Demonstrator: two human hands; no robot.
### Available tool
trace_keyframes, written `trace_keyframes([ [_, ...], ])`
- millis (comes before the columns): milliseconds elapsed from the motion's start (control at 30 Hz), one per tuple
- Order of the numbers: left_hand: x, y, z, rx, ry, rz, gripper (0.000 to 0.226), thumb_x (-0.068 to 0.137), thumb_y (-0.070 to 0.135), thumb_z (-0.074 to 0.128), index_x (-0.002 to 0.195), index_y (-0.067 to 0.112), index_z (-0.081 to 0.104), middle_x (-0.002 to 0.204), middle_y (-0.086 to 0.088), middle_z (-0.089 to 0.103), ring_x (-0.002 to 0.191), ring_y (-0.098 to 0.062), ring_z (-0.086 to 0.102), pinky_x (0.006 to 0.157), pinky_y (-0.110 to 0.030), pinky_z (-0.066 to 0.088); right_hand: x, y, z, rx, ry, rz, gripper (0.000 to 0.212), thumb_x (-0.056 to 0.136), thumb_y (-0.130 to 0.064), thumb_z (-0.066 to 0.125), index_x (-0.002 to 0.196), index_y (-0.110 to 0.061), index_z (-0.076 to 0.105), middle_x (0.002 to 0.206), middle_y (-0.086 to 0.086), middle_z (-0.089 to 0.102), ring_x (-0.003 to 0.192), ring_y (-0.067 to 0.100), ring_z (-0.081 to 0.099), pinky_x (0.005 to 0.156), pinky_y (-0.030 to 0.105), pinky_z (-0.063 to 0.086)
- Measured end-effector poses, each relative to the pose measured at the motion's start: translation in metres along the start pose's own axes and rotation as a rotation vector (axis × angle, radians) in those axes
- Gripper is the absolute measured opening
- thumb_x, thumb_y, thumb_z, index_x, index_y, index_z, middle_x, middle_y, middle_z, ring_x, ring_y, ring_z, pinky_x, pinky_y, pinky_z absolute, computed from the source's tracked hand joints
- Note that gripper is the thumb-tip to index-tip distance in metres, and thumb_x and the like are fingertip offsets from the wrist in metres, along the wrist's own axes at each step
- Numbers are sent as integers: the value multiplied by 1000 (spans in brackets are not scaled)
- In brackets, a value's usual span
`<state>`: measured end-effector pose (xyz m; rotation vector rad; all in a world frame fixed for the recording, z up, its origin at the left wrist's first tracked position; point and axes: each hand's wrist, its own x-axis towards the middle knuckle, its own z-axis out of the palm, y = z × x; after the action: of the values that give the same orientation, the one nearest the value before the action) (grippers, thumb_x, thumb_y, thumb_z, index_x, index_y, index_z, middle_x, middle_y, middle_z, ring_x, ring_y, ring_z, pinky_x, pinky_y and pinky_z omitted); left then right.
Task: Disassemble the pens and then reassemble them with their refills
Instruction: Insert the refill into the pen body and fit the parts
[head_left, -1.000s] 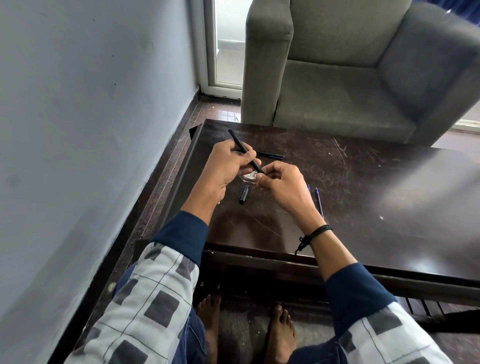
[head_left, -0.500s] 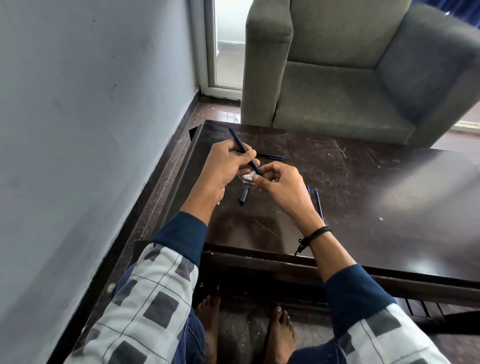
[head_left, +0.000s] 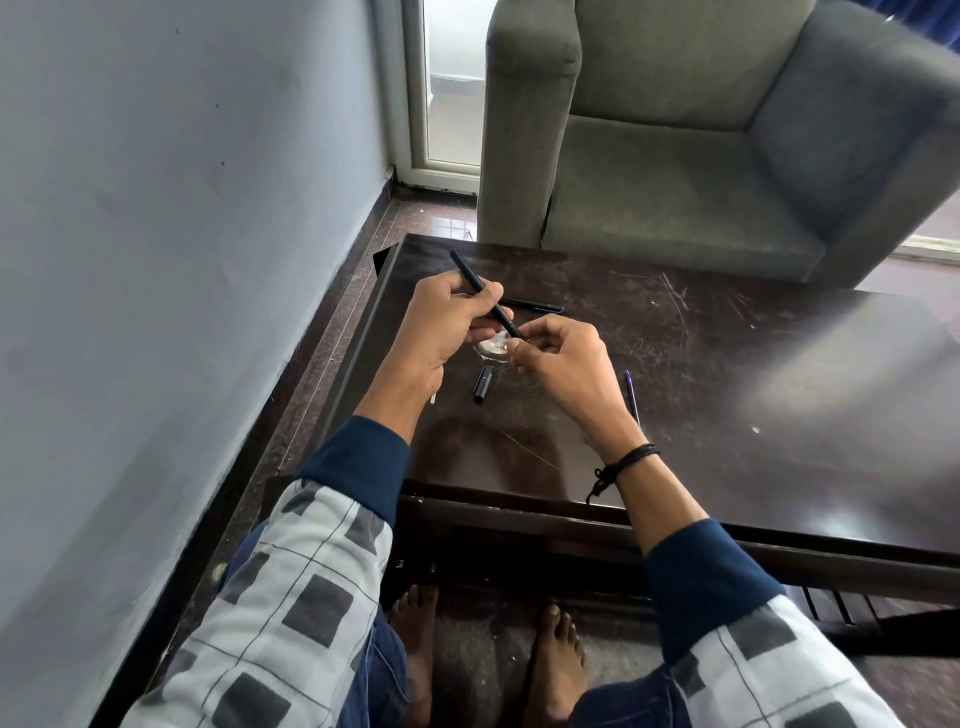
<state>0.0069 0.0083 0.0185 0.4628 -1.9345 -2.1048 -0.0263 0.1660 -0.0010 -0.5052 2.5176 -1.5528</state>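
Soft daylight from the door (head_left: 451, 78) glares on the table (head_left: 779, 374); edges bend.

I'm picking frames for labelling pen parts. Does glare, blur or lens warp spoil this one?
Head view: glare whitens the table at right, away from the pen, which looks sharp in the left hand; wide-angle warp tilts the armchair; what the right hand pinches is unclear.

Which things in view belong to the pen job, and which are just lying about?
Job: black pen gripped by left hand, right hand pinching its lower end; black cap; blue refill; second pen, lying on the table.
Idle: grey armchair; black wristband.
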Motion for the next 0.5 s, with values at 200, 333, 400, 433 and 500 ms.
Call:
trace_keyframes([
  [200, -2, 1, 0, 10, -11, -15, 5, 99, 10, 63, 95, 10, 66, 92, -17, 77, 81, -18, 78, 60, -20, 56, -1, 3, 0, 17, -6, -14, 8, 89, -26, 79, 85, -28, 72, 76, -4, 77, 74, 11, 74, 79, 38, 62],
  [333, -2, 2, 0, 47, -32, -12, 9, 100, 7, 60, 92, 9, 65, 89, -17, 77, 76, -17, 77, 61, -21, 57, 0, 3, 1, 17, -48, 4, 11, 91, -21, 76, 83, -26, 71, 72, -7, 77, 71, 9, 74, 85, 44, 61],
  [400, -2, 3, -1, 62, -39, -1, 8, 100, 7, 60, 93, 7, 65, 89, -18, 77, 75, -18, 77, 62, -22, 58, 0, 3, 0, 46, -73, 17, 10, 92, -19, 75, 84, -23, 71, 72, -3, 77, 72, 12, 75, 87, 48, 61],
  [433, -2, 3, -1, 62, -42, 0, 8, 100, 7, 60, 95, 5, 65, 89, -18, 77, 75, -19, 77, 62, -22, 59, 0, 2, -1, 65, -86, 20, 9, 92, -17, 75, 85, -21, 71, 72, 0, 78, 72, 13, 76, 87, 48, 61],
  [500, -3, 4, -2, 58, -44, -2, 7, 100, 7, 59, 98, 3, 65, 89, -18, 77, 76, -19, 77, 63, -22, 59, 0, 1, -2, 107, -103, 23, 8, 92, -15, 75, 86, -18, 71, 73, 4, 78, 71, 16, 75, 87, 48, 61],
])
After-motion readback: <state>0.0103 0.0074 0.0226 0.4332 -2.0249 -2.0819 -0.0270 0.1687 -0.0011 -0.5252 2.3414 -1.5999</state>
